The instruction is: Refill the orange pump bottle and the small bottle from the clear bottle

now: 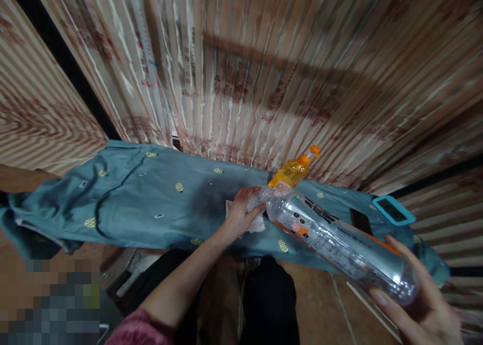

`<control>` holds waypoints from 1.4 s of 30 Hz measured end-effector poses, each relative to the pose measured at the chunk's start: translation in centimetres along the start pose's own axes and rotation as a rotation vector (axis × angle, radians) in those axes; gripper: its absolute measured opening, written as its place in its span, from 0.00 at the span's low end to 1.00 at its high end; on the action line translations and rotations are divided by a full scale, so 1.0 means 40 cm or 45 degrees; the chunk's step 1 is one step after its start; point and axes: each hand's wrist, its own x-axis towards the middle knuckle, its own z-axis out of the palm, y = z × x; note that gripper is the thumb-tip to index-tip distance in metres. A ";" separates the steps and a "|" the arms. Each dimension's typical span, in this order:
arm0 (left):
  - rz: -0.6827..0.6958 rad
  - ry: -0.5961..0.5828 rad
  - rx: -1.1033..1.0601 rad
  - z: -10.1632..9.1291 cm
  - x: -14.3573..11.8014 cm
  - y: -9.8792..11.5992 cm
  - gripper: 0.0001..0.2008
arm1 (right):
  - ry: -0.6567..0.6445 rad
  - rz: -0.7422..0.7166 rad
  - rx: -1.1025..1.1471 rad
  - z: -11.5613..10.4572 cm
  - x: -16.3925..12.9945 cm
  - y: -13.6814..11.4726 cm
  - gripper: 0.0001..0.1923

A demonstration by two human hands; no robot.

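My right hand (418, 297) grips the base of a clear plastic bottle (339, 239), which is tipped on its side with its neck pointing left. My left hand (241, 211) holds a white tissue (257, 225) against the bottle's mouth, just above a blue cloth (151, 204) spread over a bench. An orange-capped bottle of yellow liquid (292, 171) stands on the cloth right behind the clear bottle's neck.
A phone in a turquoise case (394, 210) and a dark phone (360, 220) lie on the cloth at the right. A striped curtain (264, 73) hangs close behind. My dark-trousered legs (269, 294) are below the bench.
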 end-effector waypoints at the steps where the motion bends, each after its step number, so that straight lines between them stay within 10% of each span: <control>1: 0.006 -0.001 -0.006 -0.001 0.000 0.000 0.17 | 0.009 0.012 0.002 0.001 0.001 -0.002 0.50; 42: -0.022 -0.019 -0.009 -0.008 0.000 0.009 0.17 | 0.019 0.002 0.014 0.008 0.008 -0.014 0.51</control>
